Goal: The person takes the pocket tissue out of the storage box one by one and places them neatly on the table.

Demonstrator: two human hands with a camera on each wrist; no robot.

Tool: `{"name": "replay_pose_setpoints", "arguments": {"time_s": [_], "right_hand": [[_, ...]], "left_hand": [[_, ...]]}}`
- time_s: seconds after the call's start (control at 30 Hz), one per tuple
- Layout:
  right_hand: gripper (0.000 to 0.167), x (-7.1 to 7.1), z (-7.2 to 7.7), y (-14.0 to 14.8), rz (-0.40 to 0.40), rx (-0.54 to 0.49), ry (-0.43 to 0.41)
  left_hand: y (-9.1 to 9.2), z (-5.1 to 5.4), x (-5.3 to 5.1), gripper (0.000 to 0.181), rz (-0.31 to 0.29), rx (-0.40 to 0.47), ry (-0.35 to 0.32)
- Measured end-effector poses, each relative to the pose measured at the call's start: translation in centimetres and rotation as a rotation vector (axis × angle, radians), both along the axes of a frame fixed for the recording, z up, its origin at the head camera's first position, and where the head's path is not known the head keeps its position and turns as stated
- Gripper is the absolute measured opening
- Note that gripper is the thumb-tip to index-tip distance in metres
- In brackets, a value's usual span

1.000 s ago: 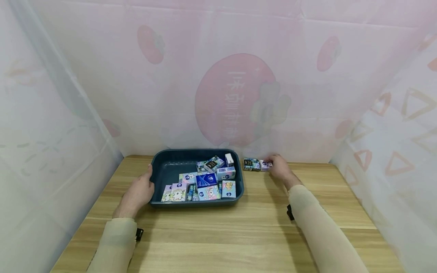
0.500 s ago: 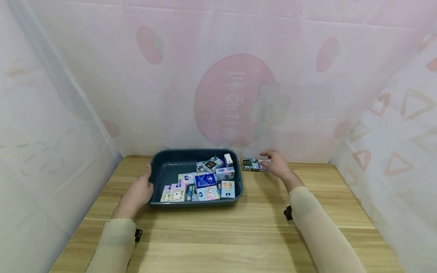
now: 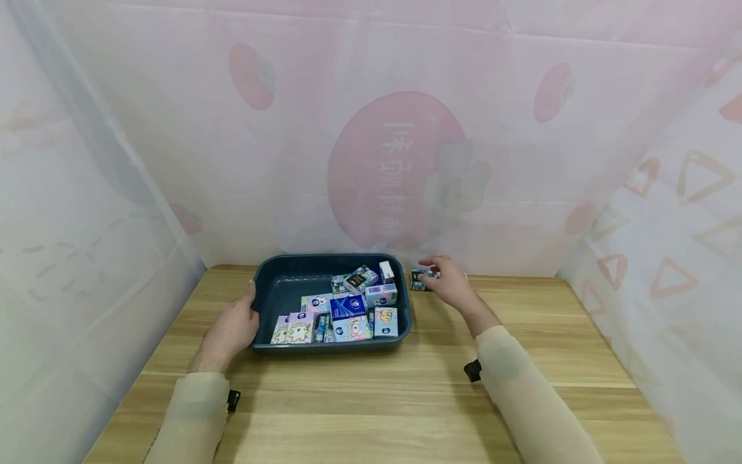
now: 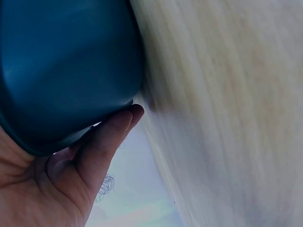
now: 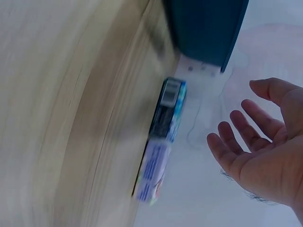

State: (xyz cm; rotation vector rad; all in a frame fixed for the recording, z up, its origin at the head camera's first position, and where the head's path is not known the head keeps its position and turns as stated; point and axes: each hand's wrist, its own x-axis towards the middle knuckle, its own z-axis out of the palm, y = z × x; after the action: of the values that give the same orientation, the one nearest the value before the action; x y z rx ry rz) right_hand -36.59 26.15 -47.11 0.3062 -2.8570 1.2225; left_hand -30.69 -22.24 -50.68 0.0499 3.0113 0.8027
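My left hand [image 3: 228, 325] rests against the left side of a dark teal tray [image 3: 290, 258]. In the left wrist view its fairly straight fingers [image 4: 106, 137] lie along the tray's outer wall. My right hand [image 3: 455, 287] hovers right of the tray, fingers loosely spread and holding nothing. Near it, a dark blue-patterned tissue pack [image 5: 165, 111] and a purple tissue pack [image 5: 152, 170] lie end to end on the table. From the head view the right hand hides most of the purple pack. Several tissue packs, including a deep blue one [image 3: 348, 308], fill the tray's right part.
The wooden table [image 3: 359, 399] ends at a pale pink printed cloth backdrop [image 3: 290, 161]. Cloth side walls [image 3: 655, 212] stand at left and right. The tray sits near the table's back edge.
My right hand has lifted off the purple pack and moved left, over toward the dark blue-patterned pack. The left hand and tray stay in place.
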Motion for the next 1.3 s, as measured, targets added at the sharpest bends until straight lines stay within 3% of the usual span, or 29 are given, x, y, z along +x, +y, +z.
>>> {"name": "replay_pose_setpoints", "arguments": {"time_s": [0.43,0.8,1.0,1.3], "right_hand": [[0.046,2.3,0.4,-4.7,0.052,-0.058,0.028],[0.043,4.7,0.5,-8.3,0.171,-0.041,0.024],[0.044,5.7,0.3,-9.7,0.204,0.023,-0.01],[0.049,5.6,-0.5,-11.3,0.264,0.084,-0.016]], "left_hand": [[-0.1,-0.1,-0.1,0.076,-0.006,-0.004,0.007],[-0.1,-0.1,-0.1,0.076,0.001,0.0,-0.013],[0.0,-0.1,-0.1,0.075,-0.006,-0.008,-0.002],[-0.3,-0.4,-0.1,0.076,-0.021,0.013,0.023]]}}
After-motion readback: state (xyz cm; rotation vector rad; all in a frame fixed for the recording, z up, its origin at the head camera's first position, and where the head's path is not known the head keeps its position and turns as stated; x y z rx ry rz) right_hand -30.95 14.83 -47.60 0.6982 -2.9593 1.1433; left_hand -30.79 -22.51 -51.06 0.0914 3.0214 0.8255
